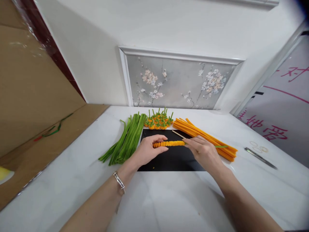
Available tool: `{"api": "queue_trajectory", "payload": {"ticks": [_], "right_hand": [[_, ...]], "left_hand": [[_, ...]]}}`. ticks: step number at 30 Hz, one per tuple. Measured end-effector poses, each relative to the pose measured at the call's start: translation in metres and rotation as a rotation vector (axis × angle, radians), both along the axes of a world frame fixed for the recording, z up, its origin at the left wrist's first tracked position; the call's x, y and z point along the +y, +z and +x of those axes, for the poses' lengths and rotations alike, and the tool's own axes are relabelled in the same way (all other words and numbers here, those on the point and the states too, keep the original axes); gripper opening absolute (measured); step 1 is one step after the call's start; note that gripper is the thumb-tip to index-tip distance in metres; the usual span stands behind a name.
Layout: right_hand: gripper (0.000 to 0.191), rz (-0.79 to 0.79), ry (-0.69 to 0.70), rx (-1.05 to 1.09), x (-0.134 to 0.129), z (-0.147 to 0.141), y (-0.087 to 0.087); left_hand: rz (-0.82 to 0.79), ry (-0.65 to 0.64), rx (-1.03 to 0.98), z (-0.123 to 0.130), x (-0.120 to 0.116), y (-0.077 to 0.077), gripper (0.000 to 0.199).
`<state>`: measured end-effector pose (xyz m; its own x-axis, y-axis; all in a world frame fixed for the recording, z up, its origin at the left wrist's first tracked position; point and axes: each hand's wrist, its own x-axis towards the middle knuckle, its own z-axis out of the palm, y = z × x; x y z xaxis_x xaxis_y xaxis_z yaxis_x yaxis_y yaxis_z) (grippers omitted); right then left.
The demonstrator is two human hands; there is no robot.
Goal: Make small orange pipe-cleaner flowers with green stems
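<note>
An orange coil of tightly wound fuzzy stem lies level between my two hands, above a black mat. My left hand holds the coil's left end between thumb and fingers. The fingers of my right hand are closed at its right end, where a bit of green shows. A green stem sticks out to the right of that hand. One thin wooden stick slants up and left from the right fingertips; its lower end is hidden.
Green stems lie left of the mat, orange stems at right. Several small orange pieces with green tops stand behind it. Tweezers and clear rings lie far right. Cardboard borders the left; a wall stands behind.
</note>
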<state>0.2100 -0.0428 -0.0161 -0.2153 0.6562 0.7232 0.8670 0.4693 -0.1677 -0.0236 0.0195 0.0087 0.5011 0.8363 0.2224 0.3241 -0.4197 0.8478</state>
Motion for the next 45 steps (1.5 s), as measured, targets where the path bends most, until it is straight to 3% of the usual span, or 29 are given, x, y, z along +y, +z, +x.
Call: {"api": "queue_trajectory", "payload": {"ticks": [4,11,18,28,34,37,45], "right_hand": [[0.027,-0.076,0.029,0.050,0.001,0.008,0.000],[0.017,-0.118,0.074,0.116,-0.002,0.016,0.005],[0.018,-0.045,0.052,0.100,-0.001,0.011,0.002],[0.019,-0.072,0.053,0.045,-0.001,-0.005,0.002],[0.024,-0.190,0.038,0.156,-0.004,0.004,0.005],[0.018,-0.234,0.071,0.187,-0.006,0.011,0.010],[0.016,-0.128,0.106,0.148,-0.005,0.003,0.009]], "left_hand": [[0.044,0.014,-0.019,0.000,0.002,0.000,0.016],[0.068,0.065,-0.034,0.002,0.001,-0.003,0.015],[0.068,0.053,-0.034,0.003,-0.001,-0.001,0.014],[0.074,-0.003,-0.009,0.006,-0.005,-0.001,0.015],[0.058,0.021,-0.022,0.004,-0.002,-0.002,0.016],[0.059,0.038,-0.007,0.003,-0.001,-0.001,0.016],[0.049,0.005,0.036,0.003,-0.002,-0.001,0.017]]}}
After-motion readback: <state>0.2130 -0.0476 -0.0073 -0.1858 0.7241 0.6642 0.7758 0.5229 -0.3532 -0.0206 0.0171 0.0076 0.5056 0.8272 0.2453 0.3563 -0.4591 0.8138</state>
